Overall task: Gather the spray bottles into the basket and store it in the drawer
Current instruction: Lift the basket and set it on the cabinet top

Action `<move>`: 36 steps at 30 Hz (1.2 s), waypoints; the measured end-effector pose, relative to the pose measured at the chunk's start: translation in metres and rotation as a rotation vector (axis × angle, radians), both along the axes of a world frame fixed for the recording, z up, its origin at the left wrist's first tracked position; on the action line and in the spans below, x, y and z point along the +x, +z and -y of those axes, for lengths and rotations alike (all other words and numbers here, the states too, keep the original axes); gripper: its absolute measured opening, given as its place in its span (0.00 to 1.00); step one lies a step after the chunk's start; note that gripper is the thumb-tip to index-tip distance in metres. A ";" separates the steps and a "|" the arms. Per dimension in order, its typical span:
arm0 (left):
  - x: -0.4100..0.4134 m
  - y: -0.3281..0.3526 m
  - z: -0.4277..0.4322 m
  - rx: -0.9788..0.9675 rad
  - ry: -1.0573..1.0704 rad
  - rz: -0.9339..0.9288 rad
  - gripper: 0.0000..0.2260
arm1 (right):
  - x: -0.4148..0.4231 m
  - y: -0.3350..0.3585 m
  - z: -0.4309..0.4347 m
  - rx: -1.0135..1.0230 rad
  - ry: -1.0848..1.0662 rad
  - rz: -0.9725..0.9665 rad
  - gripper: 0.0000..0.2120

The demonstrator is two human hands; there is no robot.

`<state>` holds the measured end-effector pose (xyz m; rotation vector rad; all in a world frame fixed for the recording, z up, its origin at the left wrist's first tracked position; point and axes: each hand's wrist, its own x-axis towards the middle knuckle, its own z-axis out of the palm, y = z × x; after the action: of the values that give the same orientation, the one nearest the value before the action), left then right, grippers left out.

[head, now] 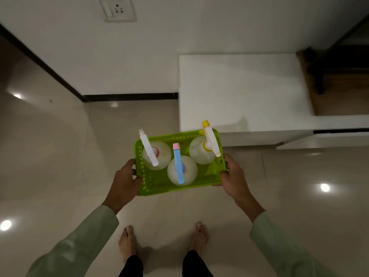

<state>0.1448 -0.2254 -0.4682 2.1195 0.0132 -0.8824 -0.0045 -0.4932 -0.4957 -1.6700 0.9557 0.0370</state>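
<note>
A bright green perforated basket point(157, 184) is held in the air above the floor. My left hand point(124, 181) grips its left end and my right hand point(233, 177) grips its right end. Three clear spray bottles stand upright inside: one with a white trigger head point(148, 147) at the left, one with a blue head and pink nozzle point(178, 165) in the middle front, one with a white head and yellow nozzle point(210, 138) at the right. A white drawer front point(323, 139) shows to the right, slightly pulled out.
A white low cabinet point(243, 90) stands just beyond the basket against the wall. A wooden surface with a dark chair leg point(339, 92) lies to its right. Glossy tiled floor point(60, 156) spreads to the left. My bare feet point(127, 240) stand below.
</note>
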 end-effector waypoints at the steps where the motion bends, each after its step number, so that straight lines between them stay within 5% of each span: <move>1: -0.002 0.006 0.014 -0.006 -0.006 -0.005 0.19 | -0.002 0.005 0.013 0.016 -0.010 0.000 0.26; 20: 0.106 -0.037 0.268 -0.041 -0.103 -0.054 0.15 | 0.087 -0.030 0.241 -0.008 -0.138 -0.076 0.18; 36: 0.118 -0.052 0.299 0.032 -0.084 -0.029 0.20 | 0.105 -0.052 0.275 0.022 -0.171 -0.121 0.18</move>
<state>0.2628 -0.5245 -0.5199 2.1504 -0.0473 -0.9679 0.1003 -0.7686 -0.5480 -1.5750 1.1825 0.0338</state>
